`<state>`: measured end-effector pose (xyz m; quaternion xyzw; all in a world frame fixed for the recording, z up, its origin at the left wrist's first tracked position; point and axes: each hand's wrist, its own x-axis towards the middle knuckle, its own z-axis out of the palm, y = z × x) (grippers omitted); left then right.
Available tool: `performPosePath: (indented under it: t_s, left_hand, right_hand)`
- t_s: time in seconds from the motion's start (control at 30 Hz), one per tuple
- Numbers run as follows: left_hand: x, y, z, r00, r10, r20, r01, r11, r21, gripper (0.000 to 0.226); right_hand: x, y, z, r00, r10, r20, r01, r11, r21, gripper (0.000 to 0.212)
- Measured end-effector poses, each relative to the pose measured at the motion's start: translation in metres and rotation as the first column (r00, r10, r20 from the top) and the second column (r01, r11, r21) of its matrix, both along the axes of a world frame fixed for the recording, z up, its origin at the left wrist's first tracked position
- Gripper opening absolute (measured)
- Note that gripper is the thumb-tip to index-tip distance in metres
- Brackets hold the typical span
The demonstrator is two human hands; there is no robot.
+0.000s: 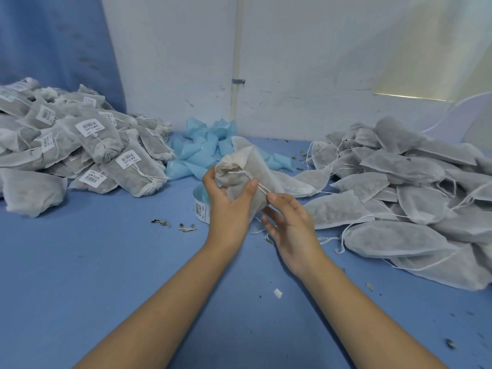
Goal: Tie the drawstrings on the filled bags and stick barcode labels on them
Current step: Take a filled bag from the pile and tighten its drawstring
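A white mesh bag (254,166) filled with dried herbs is held up over the middle of the blue table (106,262). My left hand (229,203) grips its gathered neck, thumb pressed on the white drawstring (243,173). My right hand (288,225) pinches the drawstring's end just right of that thumb, its other fingers spread loosely. A roll of barcode labels (201,201) lies on the table behind my left hand, partly hidden by it.
A heap of tied, labelled bags (80,145) fills the left side. Unlabelled bags with loose strings (412,195) are piled on the right. Blue label backing strips (205,145) lie by the wall. Herb crumbs (186,227) dot the table.
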<state>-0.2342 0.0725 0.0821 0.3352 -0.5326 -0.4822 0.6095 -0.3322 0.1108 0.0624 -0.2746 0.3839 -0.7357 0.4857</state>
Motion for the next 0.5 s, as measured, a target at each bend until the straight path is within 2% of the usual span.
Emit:
performPosePath:
  t_s: [0.17,0.27,0.33,0.4,0.5]
  left_hand:
    - [0.007,-0.005,0.002,0.999,-0.025,-0.042,0.028,0.997,0.069,0.054]
    - [0.011,-0.009,0.003,0.996,-0.055,-0.063,0.062,0.991,0.118,0.035]
    - [0.014,-0.009,0.003,0.994,-0.074,-0.084,0.087,0.983,0.163,0.024]
    - [0.016,-0.011,0.003,0.992,-0.083,-0.092,0.100,0.976,0.192,0.025]
    - [0.021,-0.016,0.003,0.996,-0.075,-0.054,0.084,0.978,0.190,0.030]
  right_hand:
    - [-0.006,-0.001,-0.004,0.964,-0.087,-0.252,0.094,0.995,0.017,0.015]
    - [-0.007,-0.002,-0.008,0.910,-0.084,-0.406,0.119,0.991,0.062,0.006]
    - [-0.004,-0.005,-0.011,0.764,-0.037,-0.644,0.163,0.977,0.138,0.020]
    - [-0.002,-0.008,-0.013,0.558,0.035,-0.829,0.183,0.969,0.164,0.038]
    - [-0.001,-0.014,-0.016,0.300,0.110,-0.948,0.183,0.968,0.170,0.049]
